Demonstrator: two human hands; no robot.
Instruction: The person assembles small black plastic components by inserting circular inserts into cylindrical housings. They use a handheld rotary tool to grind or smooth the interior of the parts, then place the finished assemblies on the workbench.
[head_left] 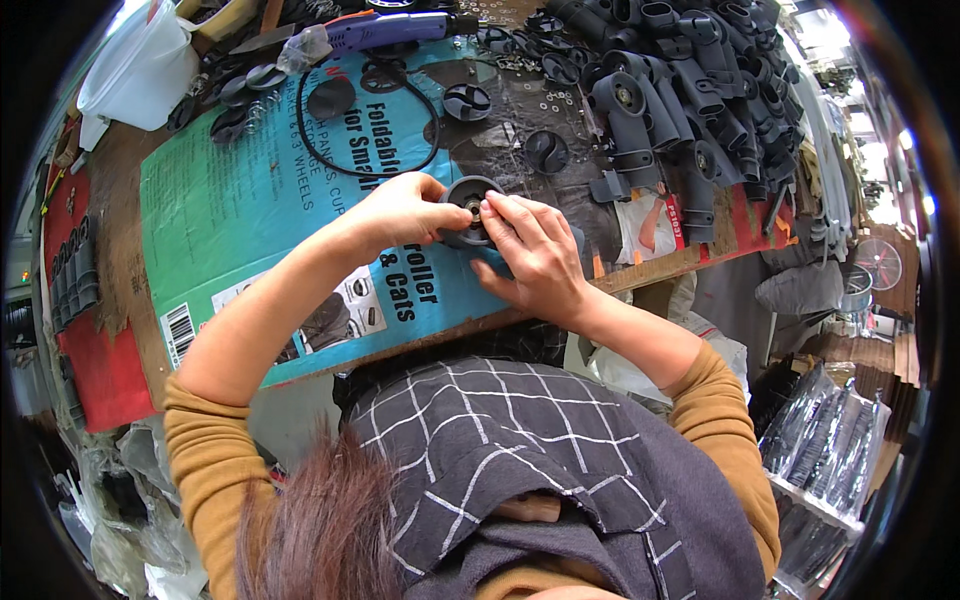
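Left hand (400, 212): fingers curled shut around the left rim of a black wheel (470, 190), gripping it.
Right hand (535, 250): lies over the wheel's right and lower side; fingers nearly straight, fingertips (490, 208) pressed at a small brass-coloured part (474, 209) in the hub; whether they pinch it, I cannot tell.
Wheel: round, dark, held between both hands just above the tabletop (120, 240), near the middle of its front edge.
Cardboard (240, 210): a flattened teal printed box covering the tabletop under the hands.
Cord (300, 130): a black loop lying on the cardboard just beyond the left hand.
Loose discs (467, 101): black round caps, scattered on the cardboard past the wheel, apart from one another.
Grey parts (690, 90): a big heap of dark moulded joints, far right of the tabletop.
Tool (390, 28): purple, at the far edge, the cord running toward it.
Tub (140, 65): white plastic, far left corner.
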